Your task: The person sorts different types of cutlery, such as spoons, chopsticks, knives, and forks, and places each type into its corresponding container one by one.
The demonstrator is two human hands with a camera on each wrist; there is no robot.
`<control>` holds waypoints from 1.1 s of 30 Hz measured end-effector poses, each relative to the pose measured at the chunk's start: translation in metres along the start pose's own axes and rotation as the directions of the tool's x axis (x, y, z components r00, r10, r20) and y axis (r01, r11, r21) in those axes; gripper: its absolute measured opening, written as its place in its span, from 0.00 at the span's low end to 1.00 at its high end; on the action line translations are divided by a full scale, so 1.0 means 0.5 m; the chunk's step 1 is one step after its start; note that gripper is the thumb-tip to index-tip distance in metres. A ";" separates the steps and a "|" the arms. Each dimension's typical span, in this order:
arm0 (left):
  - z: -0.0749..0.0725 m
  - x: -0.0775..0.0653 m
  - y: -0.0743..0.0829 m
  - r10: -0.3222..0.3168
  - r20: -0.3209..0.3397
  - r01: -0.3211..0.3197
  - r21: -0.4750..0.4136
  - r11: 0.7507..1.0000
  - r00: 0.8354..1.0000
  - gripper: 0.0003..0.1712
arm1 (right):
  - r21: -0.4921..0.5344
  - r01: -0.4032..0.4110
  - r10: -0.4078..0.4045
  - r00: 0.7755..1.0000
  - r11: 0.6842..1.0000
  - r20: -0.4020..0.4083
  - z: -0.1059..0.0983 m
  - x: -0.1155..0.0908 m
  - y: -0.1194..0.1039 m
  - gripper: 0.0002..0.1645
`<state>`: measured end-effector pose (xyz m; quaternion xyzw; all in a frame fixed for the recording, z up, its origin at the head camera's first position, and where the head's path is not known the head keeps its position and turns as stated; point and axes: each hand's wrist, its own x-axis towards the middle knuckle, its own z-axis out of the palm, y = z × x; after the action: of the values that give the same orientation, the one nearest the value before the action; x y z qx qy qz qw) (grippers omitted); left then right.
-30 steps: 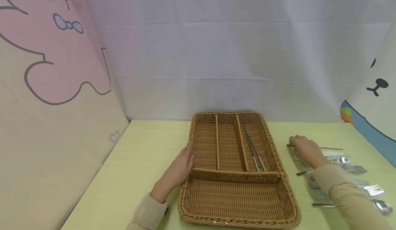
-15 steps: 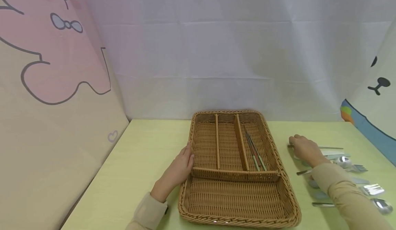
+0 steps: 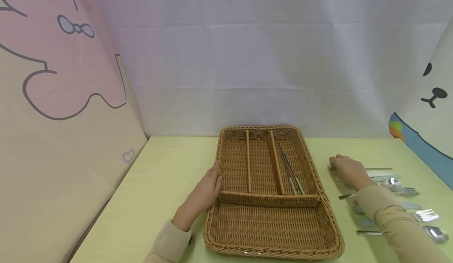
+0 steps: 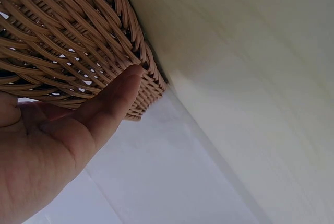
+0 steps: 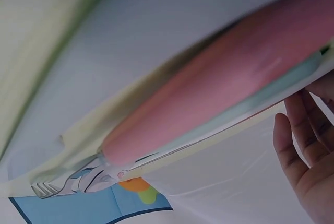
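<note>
A brown wicker basket [image 3: 269, 227] with divided compartments stands on the table. My left hand [image 3: 201, 192] rests along its left side; in the left wrist view the fingers [image 4: 117, 96] lie fairly straight against the woven outer wall. Several thin chopsticks [image 3: 291, 172], some with green ends, lie in the basket's back right compartment. Right of the basket, my right hand [image 3: 350, 171] pinches a thin chopstick [image 3: 378, 168] near its brown end, low at the table. The fingertips are partly hidden in the head view. Close to the right wrist camera is a pink handle [image 5: 224, 78].
Knives [image 3: 382, 174], forks [image 3: 426, 215] and spoons [image 3: 436, 234] lie spread beneath and around the right forearm. A white cloth [image 3: 226, 70] hangs behind the table [image 3: 134, 212]; printed cloths stand at both sides.
Both hands hold almost the same positions. The chopstick at the right hand has barely shifted, with slightly less of its brown end showing left of the fingers.
</note>
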<state>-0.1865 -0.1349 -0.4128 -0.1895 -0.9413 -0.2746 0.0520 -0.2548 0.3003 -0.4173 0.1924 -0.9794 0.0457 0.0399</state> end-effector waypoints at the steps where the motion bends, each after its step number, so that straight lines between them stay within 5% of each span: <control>1: 0.000 0.000 0.000 0.000 0.000 0.000 -0.001 1.000 1.000 0.31 | -0.003 0.001 -0.001 1.000 1.000 -0.002 0.000 0.000 0.000 0.11; 17: 0.000 0.000 0.000 0.005 -0.001 -0.005 0.000 1.000 1.000 0.31 | 0.010 0.003 -0.001 0.993 1.000 -0.117 -0.013 -0.012 0.000 0.07; 33: 0.000 -0.003 0.002 0.006 -0.001 -0.006 -0.005 1.000 1.000 0.31 | 0.054 -0.012 0.018 0.995 0.998 -0.102 -0.026 -0.014 -0.003 0.09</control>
<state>-0.1850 -0.1347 -0.4125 -0.1922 -0.9401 -0.2767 0.0526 -0.2468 0.3028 -0.4051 0.1834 -0.9760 0.0819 0.0847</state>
